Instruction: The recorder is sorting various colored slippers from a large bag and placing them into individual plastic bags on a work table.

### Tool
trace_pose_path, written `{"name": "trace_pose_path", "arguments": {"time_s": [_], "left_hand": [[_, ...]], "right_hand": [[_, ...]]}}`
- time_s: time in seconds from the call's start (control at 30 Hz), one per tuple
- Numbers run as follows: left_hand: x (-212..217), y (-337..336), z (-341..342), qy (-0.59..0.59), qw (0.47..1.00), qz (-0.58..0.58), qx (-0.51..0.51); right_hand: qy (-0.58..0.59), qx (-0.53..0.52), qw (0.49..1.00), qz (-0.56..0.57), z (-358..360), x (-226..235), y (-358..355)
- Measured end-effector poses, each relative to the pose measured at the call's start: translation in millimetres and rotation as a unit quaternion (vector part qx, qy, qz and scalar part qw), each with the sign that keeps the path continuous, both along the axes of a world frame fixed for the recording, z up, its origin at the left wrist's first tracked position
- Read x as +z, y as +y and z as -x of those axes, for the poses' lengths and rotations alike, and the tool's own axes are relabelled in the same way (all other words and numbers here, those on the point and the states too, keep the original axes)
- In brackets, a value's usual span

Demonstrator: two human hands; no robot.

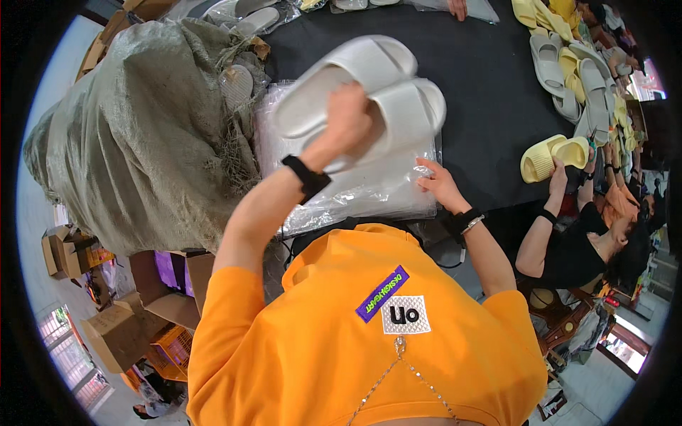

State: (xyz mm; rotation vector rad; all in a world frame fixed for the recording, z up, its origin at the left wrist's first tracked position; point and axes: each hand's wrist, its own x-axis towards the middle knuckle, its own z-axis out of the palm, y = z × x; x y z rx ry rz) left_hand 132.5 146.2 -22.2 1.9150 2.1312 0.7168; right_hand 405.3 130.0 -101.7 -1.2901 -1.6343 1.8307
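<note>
My left hand [348,117] is closed around the inner sides of a pair of white slide sandals [408,106], held side by side with the toe ends pointing to the upper right. The hand is slightly blurred, and the sandals hide its fingertips. They are over a stack of clear plastic bags [369,190] on the black table. My right hand [442,188] rests at the right edge of that stack, with thumb and forefinger apart on the film.
A large grey-green woven sack [135,135] bulges at the left, with a sandal showing at its side. Yellow and grey sandals [550,67] line the table's [483,113] right side. A co-worker at the right holds yellow sandals [543,157]. Cardboard boxes [167,284] stand lower left.
</note>
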Motion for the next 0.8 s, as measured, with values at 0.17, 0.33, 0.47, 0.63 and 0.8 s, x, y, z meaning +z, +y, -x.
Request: {"name": "trace_pose_path", "arguments": {"time_s": [0.17,0.33,0.47,0.63,0.8], "left_hand": [[-84,7,-35,-0.041,0.995,0.083,-0.034],[-89,29,23,0.079,0.993,0.073,0.056],[-42,37,63,0.107,0.990,-0.012,0.093],[13,4,20,0.010,0.999,-0.039,-0.031],[-51,-63,-27,-0.044,0.997,0.030,-0.062]], "right_hand": [[-0.125,0.070,0.990,0.014,6,3,3],[-0.159,0.047,0.986,-0.001,9,10,-2],[-0.089,0.003,0.994,0.059,2,0,5],[-0.028,-0.098,0.994,0.040,16,-8,13],[-0.046,-0.057,0.989,-0.125,10,-35,8]]}}
